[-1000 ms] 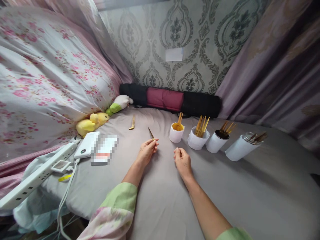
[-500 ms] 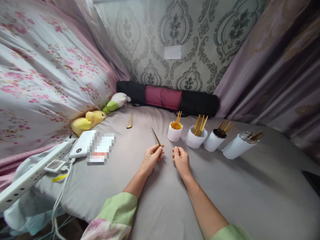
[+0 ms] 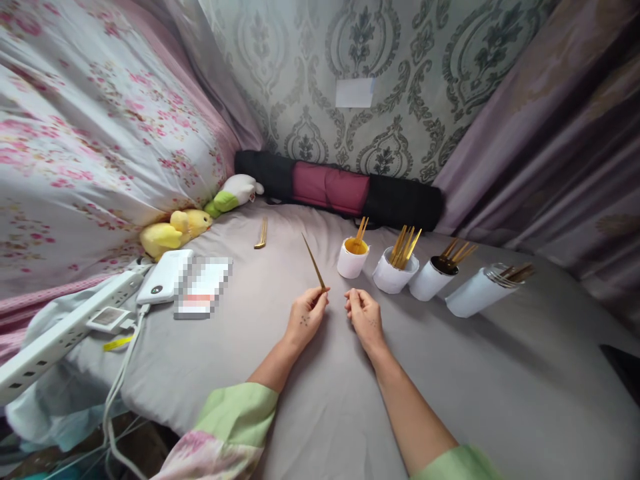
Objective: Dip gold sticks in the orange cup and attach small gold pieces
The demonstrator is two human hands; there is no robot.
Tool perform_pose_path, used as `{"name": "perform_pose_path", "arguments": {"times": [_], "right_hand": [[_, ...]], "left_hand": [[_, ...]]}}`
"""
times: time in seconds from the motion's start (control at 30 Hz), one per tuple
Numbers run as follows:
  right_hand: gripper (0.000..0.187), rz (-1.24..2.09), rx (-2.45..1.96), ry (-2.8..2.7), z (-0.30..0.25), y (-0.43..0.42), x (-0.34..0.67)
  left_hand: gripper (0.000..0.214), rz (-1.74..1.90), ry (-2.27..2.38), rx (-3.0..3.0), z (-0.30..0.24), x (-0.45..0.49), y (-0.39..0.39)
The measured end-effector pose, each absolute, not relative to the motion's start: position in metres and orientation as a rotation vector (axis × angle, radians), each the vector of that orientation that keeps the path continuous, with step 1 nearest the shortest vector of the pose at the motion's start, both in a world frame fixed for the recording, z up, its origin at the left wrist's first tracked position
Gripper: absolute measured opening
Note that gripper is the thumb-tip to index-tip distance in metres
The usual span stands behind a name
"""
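Container 1 (image 3: 351, 267), white-wrapped with a yellow interior, stands upright on the grey sheet (image 3: 320, 400) and is the position reference. Contents: slim gold sticks (image 3: 361, 232), upper ends projecting above the rim.

Container 2 (image 3: 395, 280), wider and white-wrapped, stands just right of Container 1. Contents: several golden sticks (image 3: 403, 248), grouped closely.

Container 3 (image 3: 428, 283), white-wrapped with a dark interior, is second to the right of Container 1. Contents: gold-brown sticks (image 3: 464, 254), spread toward the right.

Container 4 (image 3: 470, 297), white-wrapped with a clear rim, is farthest right of Container 1. Contents: darker brown sticks (image 3: 520, 272). It appears to lean right, though the view is too stretched there to confirm this.

Left hand (image 3: 306, 317): left of Container 1 and nearer the wearer; thumb and fingers pinch one end of a pointed stick (image 3: 314, 262), whose tip lies left of Container 1.

Right hand (image 3: 365, 318): closed, thumb against the curled fingers, on the wearer's side of Container 1.

Stick bundle (image 3: 263, 233): on the sheet, well left of Container 1.
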State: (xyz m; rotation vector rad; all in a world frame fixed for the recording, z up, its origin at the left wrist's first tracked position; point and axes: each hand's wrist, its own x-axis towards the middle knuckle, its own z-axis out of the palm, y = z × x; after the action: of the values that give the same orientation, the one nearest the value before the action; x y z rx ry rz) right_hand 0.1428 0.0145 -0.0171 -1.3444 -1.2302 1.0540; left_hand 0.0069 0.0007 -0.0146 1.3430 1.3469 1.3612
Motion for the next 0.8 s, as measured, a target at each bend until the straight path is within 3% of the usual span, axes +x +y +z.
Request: {"name": "perform_pose_path", "arguments": {"times": [0.8], "right_hand": [[0.036, 1.008, -1.235, -1.184, -0.003, 0.008, 0.141]], "left_hand": [[0.031, 1.315, 1.358, 1.875, -0.012, 0.001, -0.009]]}}
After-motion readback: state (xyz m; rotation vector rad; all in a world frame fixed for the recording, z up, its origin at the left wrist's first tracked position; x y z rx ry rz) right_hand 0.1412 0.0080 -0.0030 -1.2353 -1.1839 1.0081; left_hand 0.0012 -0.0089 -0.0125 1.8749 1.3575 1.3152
